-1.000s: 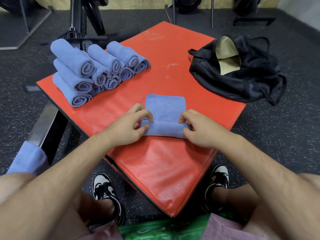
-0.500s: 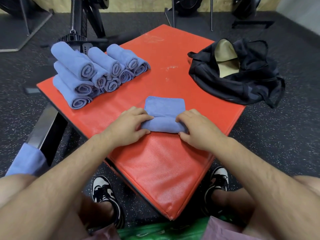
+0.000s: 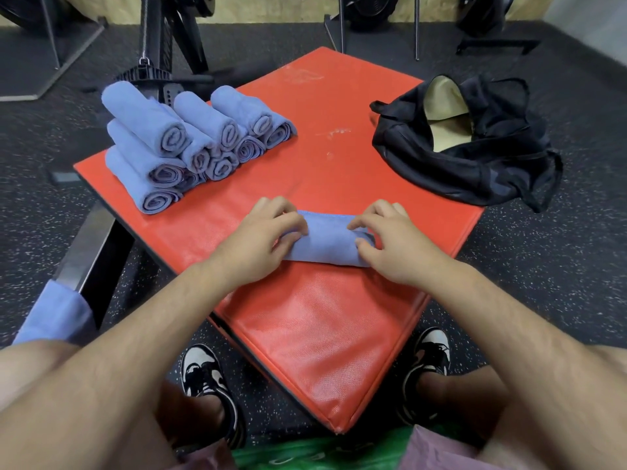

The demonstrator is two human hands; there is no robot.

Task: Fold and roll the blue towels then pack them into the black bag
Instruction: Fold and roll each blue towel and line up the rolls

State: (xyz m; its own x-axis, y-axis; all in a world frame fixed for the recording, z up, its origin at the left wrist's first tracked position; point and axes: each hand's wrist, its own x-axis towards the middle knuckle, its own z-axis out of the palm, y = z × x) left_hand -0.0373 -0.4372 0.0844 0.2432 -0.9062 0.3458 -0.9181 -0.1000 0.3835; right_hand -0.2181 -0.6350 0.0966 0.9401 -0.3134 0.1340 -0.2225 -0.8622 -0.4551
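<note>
A blue towel (image 3: 325,240) lies rolled into a short cylinder on the red padded platform (image 3: 319,327), between my two hands. My left hand (image 3: 261,239) grips the roll's left end with curled fingers. My right hand (image 3: 390,242) holds the right end, fingertips curled over the top. A pile of several rolled blue towels (image 3: 183,144) sits at the platform's far left corner. The black bag (image 3: 481,157) lies open at the far right corner, its tan lining showing.
Another blue towel (image 3: 54,317) hangs over my left knee beside a metal frame leg (image 3: 88,256). My shoes (image 3: 207,378) stand on the speckled rubber floor under the platform's near corner. Gym machine frames (image 3: 163,39) stand behind the platform.
The flat far part of the towel has been rolled up; both hands moved forward with the roll, which is now a full cylinder.
</note>
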